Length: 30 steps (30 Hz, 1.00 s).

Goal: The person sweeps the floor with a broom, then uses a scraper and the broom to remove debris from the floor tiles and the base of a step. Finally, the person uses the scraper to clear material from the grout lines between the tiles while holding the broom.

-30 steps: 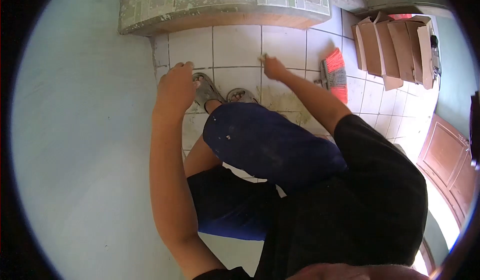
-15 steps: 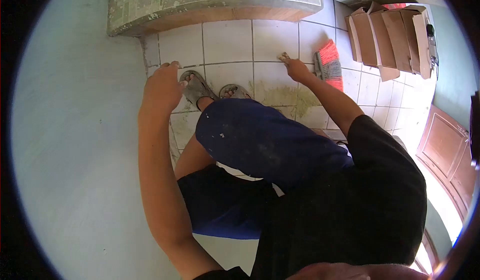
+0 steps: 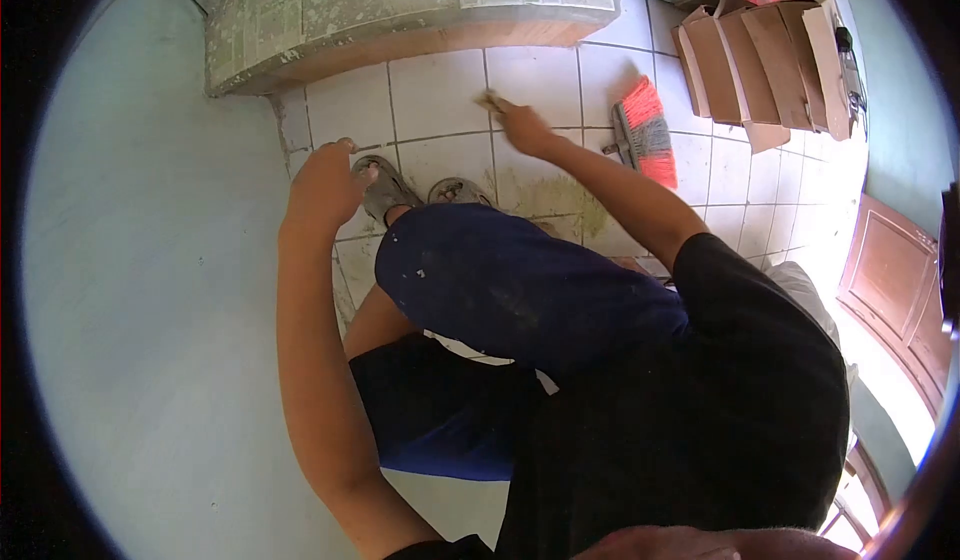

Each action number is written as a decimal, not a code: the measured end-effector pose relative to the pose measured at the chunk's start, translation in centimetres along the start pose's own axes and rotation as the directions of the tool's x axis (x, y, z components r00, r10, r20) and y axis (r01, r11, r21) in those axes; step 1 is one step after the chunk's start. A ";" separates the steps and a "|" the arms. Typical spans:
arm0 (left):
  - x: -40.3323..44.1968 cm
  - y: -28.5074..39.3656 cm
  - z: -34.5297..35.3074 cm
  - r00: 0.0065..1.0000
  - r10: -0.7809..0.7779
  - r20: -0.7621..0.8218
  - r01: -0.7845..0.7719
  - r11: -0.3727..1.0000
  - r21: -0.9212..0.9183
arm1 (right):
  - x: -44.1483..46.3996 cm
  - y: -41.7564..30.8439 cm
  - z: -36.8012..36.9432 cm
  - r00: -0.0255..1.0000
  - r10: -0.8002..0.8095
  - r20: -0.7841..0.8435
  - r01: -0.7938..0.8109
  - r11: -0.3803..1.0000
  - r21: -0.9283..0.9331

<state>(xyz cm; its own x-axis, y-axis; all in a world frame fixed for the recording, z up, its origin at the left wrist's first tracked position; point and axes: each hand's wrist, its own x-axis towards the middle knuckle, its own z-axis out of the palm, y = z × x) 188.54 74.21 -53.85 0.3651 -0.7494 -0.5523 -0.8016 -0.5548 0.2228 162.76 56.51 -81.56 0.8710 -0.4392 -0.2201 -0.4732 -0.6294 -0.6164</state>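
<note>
Pad (image 3: 490, 102) in right hand (image 3: 525, 130), broom (image 3: 648, 135) apart.

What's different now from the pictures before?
The right hand slid right over the floor, then back left, gripping a small thing. I can't see anything newly picked up or let go. The broom, boxes and sandals stayed put.

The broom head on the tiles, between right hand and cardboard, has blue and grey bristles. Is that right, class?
No: the head view shows orange and grey bristles, not blue and grey. The broom head does lie on the tiles between right hand and cardboard.
</note>
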 end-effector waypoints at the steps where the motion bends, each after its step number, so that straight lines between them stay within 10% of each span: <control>1: 0.6 -0.2 0.5 1.000 -0.001 0.006 0.002 0.999 -0.044 | 1.7 -3.4 -0.5 1.000 -0.009 -0.028 0.011 0.995 0.095; 3: 1.8 0.1 1.3 0.988 -0.105 0.110 0.121 0.982 -0.147 | 3.4 -11.4 -3.9 0.996 0.082 0.046 -0.094 0.886 0.454; 5: 2.1 0.9 1.7 0.955 -0.193 0.225 0.245 0.941 -0.233 | 3.5 -18.5 -8.1 0.953 0.229 0.198 -0.286 0.473 0.833; 7: 1.9 2.3 2.1 0.853 -0.280 0.440 0.521 0.466 -0.715 | 3.4 -20.6 -9.0 0.965 0.213 0.150 -0.244 0.538 0.807; 10: 2.1 2.9 3.2 0.935 -0.123 0.332 0.354 0.287 -0.890 | 4.6 -20.3 -5.6 0.958 0.109 -0.265 0.104 0.729 0.677; 12: 2.0 3.6 2.7 0.935 -0.136 0.329 0.354 0.271 -0.895 | 2.9 -20.8 -9.2 0.993 0.080 0.092 -0.122 0.649 0.751; 15: 1.6 4.1 2.7 0.940 -0.153 0.304 0.336 0.292 -0.895 | 0.8 -17.0 -8.3 0.991 -0.086 -0.100 0.131 0.726 0.675; 17: 1.7 4.2 2.5 0.949 -0.146 0.278 0.312 0.334 -0.889 | -2.1 -12.3 -8.7 0.930 0.089 0.356 -0.367 0.247 0.897; 18: 1.7 4.3 2.2 0.946 -0.199 0.257 0.315 0.369 -0.874 | -4.0 -9.1 -6.6 0.912 0.371 0.176 -0.308 0.335 0.890; 19: 1.7 4.3 1.9 0.940 -0.250 0.234 0.321 0.405 -0.856 | -5.6 -3.4 -5.6 0.883 0.453 0.124 -0.454 0.756 0.471; 20: 1.7 4.0 1.7 0.940 -0.249 0.235 0.321 0.407 -0.855 | -8.4 3.1 -1.2 0.854 0.410 -0.322 -0.451 0.890 -0.062; 22: 1.8 2.9 1.3 0.952 -0.245 0.184 0.281 0.458 -0.843 | -12.1 8.6 -1.5 0.703 0.709 -0.051 -0.576 0.526 -0.626; 24: 1.6 1.9 1.1 0.942 -0.244 0.228 0.318 0.445 -0.837 | -15.8 8.4 -5.8 0.524 0.824 -0.215 -0.827 0.432 -0.359; 30: 0.5 0.8 0.2 0.916 -0.266 0.302 0.400 0.513 -0.760 | -19.9 14.2 -5.7 0.753 0.656 0.052 -0.541 0.662 -0.519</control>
<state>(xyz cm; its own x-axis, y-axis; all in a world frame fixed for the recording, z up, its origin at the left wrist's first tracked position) 187.97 73.41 -54.09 0.4046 -0.4295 -0.8074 0.0940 -0.8587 0.5038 137.96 52.67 -81.64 0.3519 -0.7102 -0.6097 -0.8529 -0.5117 0.1037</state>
